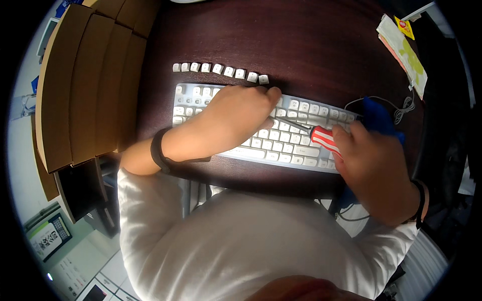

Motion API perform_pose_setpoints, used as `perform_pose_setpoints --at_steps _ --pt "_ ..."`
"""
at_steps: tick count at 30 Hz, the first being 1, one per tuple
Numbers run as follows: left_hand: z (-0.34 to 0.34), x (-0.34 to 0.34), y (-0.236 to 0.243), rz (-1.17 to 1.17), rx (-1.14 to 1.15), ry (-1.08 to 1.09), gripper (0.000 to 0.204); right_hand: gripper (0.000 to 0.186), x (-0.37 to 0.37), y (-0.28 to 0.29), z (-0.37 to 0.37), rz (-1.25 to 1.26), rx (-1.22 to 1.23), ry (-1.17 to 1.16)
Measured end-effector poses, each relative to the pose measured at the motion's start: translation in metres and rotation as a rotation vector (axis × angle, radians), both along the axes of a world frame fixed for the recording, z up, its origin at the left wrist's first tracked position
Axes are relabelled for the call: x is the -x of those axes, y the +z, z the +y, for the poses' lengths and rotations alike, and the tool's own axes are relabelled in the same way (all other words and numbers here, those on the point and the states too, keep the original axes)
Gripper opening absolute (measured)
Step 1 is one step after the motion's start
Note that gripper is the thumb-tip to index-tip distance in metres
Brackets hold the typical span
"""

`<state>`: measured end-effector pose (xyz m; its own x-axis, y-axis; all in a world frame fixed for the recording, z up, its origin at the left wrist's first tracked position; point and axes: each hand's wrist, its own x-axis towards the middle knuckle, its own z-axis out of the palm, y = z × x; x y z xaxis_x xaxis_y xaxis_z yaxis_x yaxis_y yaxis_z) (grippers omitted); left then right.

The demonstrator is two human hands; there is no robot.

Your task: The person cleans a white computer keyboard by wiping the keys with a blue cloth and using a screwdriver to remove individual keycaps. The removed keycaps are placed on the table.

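A white keyboard (251,154) lies in front of me on the dark table, with a gap in its number row at the left where bare switches show. My right hand (364,158) grips the red-and-white handle of a screwdriver (324,138). Its metal shaft points left, and the tip reaches the keys beside my left hand's fingers. Across the keyboard's upper middle lies my left hand (241,113), its fingers bent down around the upper key rows; what they hold, if anything, is hidden. Beyond the keyboard several loose white keycaps (218,68) stand in a slightly slanting row.
Tall brown cardboard boxes (85,90) line the table's left side. A blue cloth (376,118) and a coiled grey cable (404,110) lie right of the keyboard. Farther right sit a white and green packet (406,55) and a small yellow packet (404,28).
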<state>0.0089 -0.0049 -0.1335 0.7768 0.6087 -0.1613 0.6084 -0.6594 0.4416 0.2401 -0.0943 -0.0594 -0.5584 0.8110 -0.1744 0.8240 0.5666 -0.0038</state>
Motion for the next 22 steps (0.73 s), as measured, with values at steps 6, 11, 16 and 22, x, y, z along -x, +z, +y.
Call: perform_pose_setpoints --at_steps 6,11,16,22 --pt "0.004 -0.001 -0.002 -0.030 0.095 -0.004 0.028 0.030 0.033 0.018 -0.001 -0.188 -0.030 0.064" --pt "0.005 0.001 -0.005 -0.077 0.109 0.007 0.028 0.033 0.025 0.010 -0.005 -0.202 -0.003 0.032" --pt "0.009 0.001 -0.005 -0.055 0.138 0.031 0.027 0.035 0.003 -0.018 -0.019 -0.052 0.006 -0.069" --pt "0.010 0.002 -0.004 -0.031 0.158 0.050 0.027 0.041 0.012 0.002 -0.002 -0.159 -0.031 0.056"
